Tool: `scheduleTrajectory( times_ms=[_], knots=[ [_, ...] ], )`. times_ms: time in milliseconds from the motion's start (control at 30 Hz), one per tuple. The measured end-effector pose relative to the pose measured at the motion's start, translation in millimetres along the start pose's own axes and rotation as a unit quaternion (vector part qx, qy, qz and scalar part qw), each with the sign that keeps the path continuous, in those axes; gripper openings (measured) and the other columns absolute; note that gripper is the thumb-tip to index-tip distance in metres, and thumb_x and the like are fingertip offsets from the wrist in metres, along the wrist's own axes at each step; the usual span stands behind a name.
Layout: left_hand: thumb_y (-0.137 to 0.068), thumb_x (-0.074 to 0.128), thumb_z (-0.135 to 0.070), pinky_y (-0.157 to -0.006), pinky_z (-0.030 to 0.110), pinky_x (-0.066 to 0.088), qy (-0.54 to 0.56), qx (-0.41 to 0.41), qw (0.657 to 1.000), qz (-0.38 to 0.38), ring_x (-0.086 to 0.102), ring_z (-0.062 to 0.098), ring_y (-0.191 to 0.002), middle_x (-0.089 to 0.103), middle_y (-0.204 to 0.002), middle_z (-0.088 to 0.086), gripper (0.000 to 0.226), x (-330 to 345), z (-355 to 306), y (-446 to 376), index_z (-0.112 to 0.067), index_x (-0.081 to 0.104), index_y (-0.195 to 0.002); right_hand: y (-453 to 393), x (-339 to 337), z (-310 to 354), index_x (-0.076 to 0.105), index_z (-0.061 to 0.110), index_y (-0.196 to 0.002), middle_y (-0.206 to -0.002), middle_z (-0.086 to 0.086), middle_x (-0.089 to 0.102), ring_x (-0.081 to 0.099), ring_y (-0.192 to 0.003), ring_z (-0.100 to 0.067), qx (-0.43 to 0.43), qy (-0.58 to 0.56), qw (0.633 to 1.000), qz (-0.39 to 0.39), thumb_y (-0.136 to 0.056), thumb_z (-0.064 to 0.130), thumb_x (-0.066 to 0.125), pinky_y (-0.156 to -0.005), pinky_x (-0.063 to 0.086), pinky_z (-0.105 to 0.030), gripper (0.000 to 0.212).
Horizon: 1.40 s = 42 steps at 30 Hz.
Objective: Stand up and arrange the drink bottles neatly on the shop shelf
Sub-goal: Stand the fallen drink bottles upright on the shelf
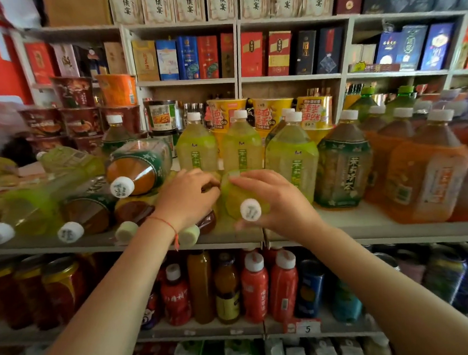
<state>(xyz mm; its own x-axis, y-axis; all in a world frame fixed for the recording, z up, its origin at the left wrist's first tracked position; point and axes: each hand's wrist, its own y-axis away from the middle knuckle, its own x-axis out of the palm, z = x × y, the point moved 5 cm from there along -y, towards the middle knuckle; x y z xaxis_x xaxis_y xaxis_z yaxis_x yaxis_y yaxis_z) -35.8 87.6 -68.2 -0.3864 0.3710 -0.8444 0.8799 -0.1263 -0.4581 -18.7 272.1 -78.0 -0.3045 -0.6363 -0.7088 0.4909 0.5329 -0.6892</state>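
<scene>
A light-green drink bottle (235, 198) lies on its side on the shelf board (341, 225), white cap toward me. My right hand (278, 199) grips it from the right, fingers curled over its body. My left hand (188, 197) reaches in from the left, and its fingers touch the same bottle's left side; how they close is hidden. To the left, several bottles lie toppled in a pile (90, 204), caps forward. Behind and to the right, green bottles (292, 151) and brown tea bottles (342, 164) stand upright in a row.
Orange-labelled large bottles (426, 175) stand at the right end of the shelf. Instant-noodle cups (272, 111) sit behind the standing bottles, more cups (84, 115) at the back left. Small drink bottles (256, 289) and cans fill the shelf below. Boxed goods line the upper shelves.
</scene>
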Motion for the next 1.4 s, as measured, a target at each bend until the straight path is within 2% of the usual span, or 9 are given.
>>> scheduleTrajectory(
  times_ms=[133, 233, 400, 600, 833, 1000, 1133, 1267, 1400],
  knots=[
    [-0.094, 0.051, -0.040, -0.084, 0.039, 0.046, 0.002, -0.016, 1.000, 0.001, 0.054, 0.023, -0.103, 0.052, -0.094, -0.010, 0.009, -2, -1, -2, -0.046, 0.057, -0.090, -30, -19, 0, 0.068, 0.022, -0.121, -0.118, 0.004, 0.063, 0.057, -0.107, -0.008, 0.104, -0.125, 0.983, -0.088, -0.083, 0.045, 0.073, -0.086, 0.036, -0.007, 0.044],
    [-0.083, 0.043, -0.049, -0.087, 0.042, 0.049, 0.016, -0.023, 1.000, 0.001, 0.055, 0.023, -0.104, 0.061, -0.100, -0.008, 0.025, -2, -1, -2, -0.039, 0.064, -0.092, -57, -24, 5, 0.067, 0.024, -0.100, -0.094, 0.011, 0.067, 0.061, -0.083, -0.002, 0.159, -0.169, 0.966, -0.110, -0.094, 0.048, 0.061, -0.070, 0.044, -0.015, 0.026],
    [-0.083, 0.040, -0.050, -0.094, 0.044, 0.047, 0.009, -0.019, 1.000, 0.001, 0.054, 0.025, -0.107, 0.065, -0.111, -0.004, 0.040, 0, 0, 0, -0.034, 0.070, -0.104, -89, -39, -11, 0.048, 0.019, -0.066, -0.062, 0.003, 0.048, 0.043, -0.056, -0.012, 0.292, -0.216, 0.916, -0.173, -0.104, 0.054, 0.037, -0.060, 0.035, -0.032, 0.052],
    [-0.096, 0.052, -0.041, -0.098, 0.043, 0.045, 0.002, -0.014, 1.000, -0.010, 0.051, 0.025, -0.115, 0.064, -0.119, -0.005, 0.025, 1, 1, -1, -0.034, 0.071, -0.111, -89, -28, 7, 0.049, 0.018, -0.116, -0.074, 0.012, 0.054, 0.059, -0.066, -0.010, 0.272, -0.011, 0.950, -0.152, -0.094, 0.054, 0.053, -0.054, 0.049, -0.032, 0.042],
    [-0.102, 0.043, -0.029, -0.103, 0.039, 0.042, 0.036, 0.004, 0.999, -0.010, 0.052, 0.025, -0.122, 0.064, -0.130, -0.002, 0.035, 3, 6, -2, -0.026, 0.068, -0.125, -90, -22, 0, 0.050, 0.014, -0.097, -0.075, 0.005, 0.057, 0.055, -0.063, -0.016, 0.282, 0.009, 0.934, -0.220, -0.091, 0.038, 0.056, -0.061, 0.052, -0.041, 0.025],
    [-0.102, 0.043, -0.024, -0.094, 0.034, 0.040, 0.095, -0.014, 0.995, -0.008, 0.054, 0.027, -0.121, 0.063, -0.130, 0.008, 0.034, 8, 16, -3, -0.016, 0.060, -0.131, -93, -14, -8, 0.055, 0.015, -0.109, -0.088, 0.003, 0.064, 0.060, -0.074, -0.015, 0.299, -0.016, 0.926, -0.229, -0.094, 0.038, 0.058, -0.073, 0.058, -0.045, 0.028],
    [-0.102, 0.040, -0.017, -0.099, 0.034, 0.041, 0.140, -0.001, 0.990, -0.003, 0.053, 0.026, -0.125, 0.061, -0.134, 0.009, 0.037, 6, 21, 2, -0.016, 0.058, -0.134, -60, -4, 37, 0.057, 0.003, -0.123, -0.118, -0.013, 0.059, 0.055, -0.112, -0.028, 0.109, 0.166, 0.925, -0.323, -0.096, 0.034, 0.055, -0.099, 0.043, -0.043, 0.041],
    [-0.100, 0.043, -0.009, -0.089, 0.042, 0.052, 0.131, 0.051, 0.990, 0.008, 0.064, 0.028, -0.106, 0.069, -0.117, 0.010, 0.036, -8, 18, 13, -0.019, 0.059, -0.131, -30, 38, 70, 0.064, 0.001, -0.103, -0.104, -0.013, 0.062, 0.055, -0.098, -0.030, -0.047, 0.101, 0.984, -0.142, -0.094, 0.045, 0.053, -0.088, 0.046, -0.044, 0.047],
    [-0.094, 0.048, 0.002, -0.093, 0.047, 0.052, 0.041, 0.084, 0.990, -0.103, 0.061, 0.031, -0.113, 0.067, -0.121, 0.012, 0.038, -24, 34, 33, -0.011, 0.065, -0.126, -15, 73, 54, 0.047, 0.004, -0.136, -0.140, -0.015, 0.051, 0.044, -0.133, -0.032, -0.039, 0.113, 0.993, 0.020, -0.078, 0.070, 0.066, -0.111, 0.037, -0.042, 0.090]
  ],
)
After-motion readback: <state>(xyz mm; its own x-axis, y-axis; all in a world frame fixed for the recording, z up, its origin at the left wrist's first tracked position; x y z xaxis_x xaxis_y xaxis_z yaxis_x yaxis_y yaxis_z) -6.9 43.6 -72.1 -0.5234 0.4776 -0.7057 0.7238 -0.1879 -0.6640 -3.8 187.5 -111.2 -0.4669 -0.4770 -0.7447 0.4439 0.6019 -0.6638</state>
